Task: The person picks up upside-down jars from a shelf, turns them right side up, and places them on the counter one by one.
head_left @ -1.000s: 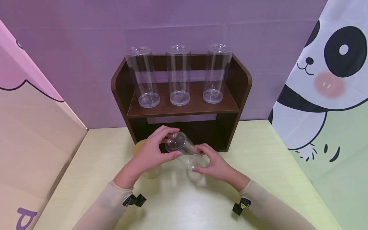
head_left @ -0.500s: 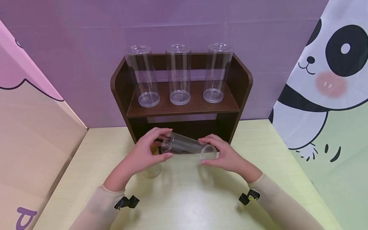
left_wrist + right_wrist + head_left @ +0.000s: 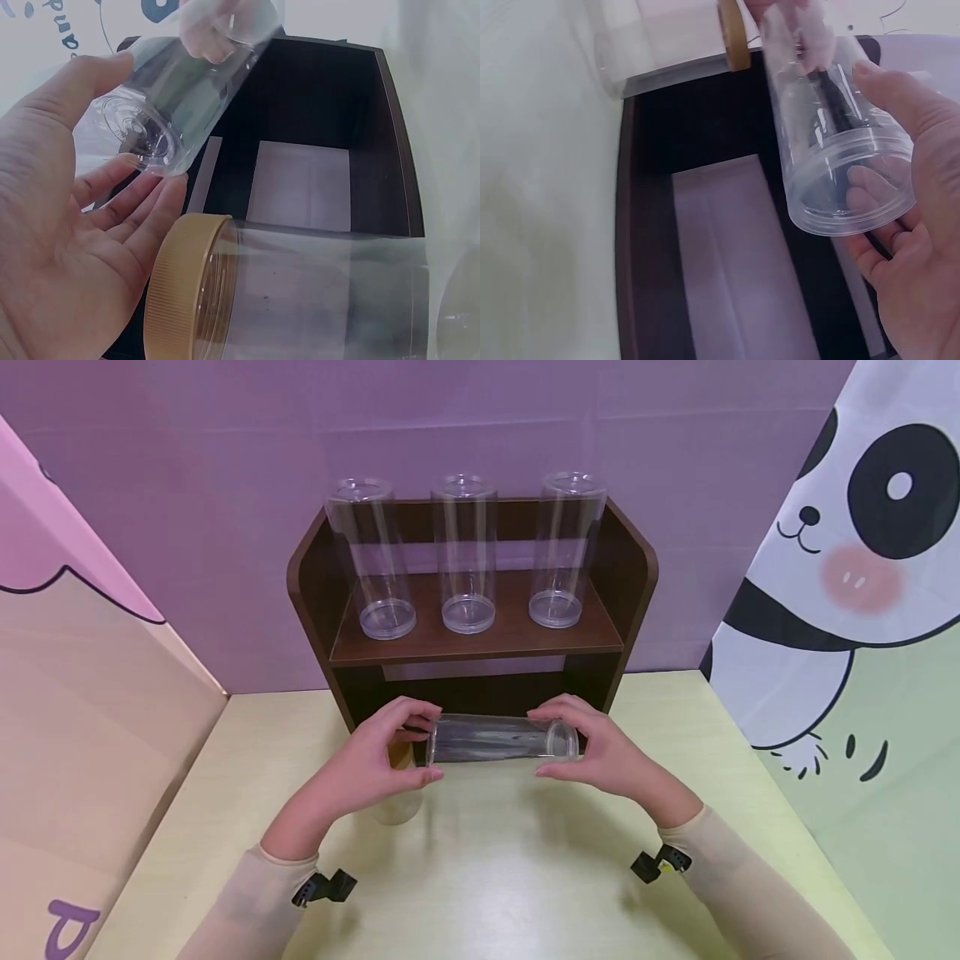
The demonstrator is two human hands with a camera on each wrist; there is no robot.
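Observation:
A clear plastic jar (image 3: 491, 737) lies sideways in the air between both hands, in front of the shelf's lower compartment. My left hand (image 3: 367, 768) holds its base end, with the thumb below and fingers above in the head view. At the opposite end, my right hand (image 3: 600, 752) grips the jar around a clear ridged rim (image 3: 855, 184). Behind the left hand stands another clear jar (image 3: 322, 292) with a gold screw lid (image 3: 176, 289); the hand partly hides it in the head view.
A dark brown two-tier shelf (image 3: 480, 650) stands at the back of the pale table (image 3: 480, 877). Three clear jars, the left one (image 3: 382, 560), the middle one (image 3: 467, 556) and the right one (image 3: 566, 552), stand upright on its upper tier. Purple cloth (image 3: 187, 527) hangs behind.
The held jar has turned from slanting to nearly level. The right hand has moved right and slightly up; the left hand has shifted a little left. Both keep hold of the jar.

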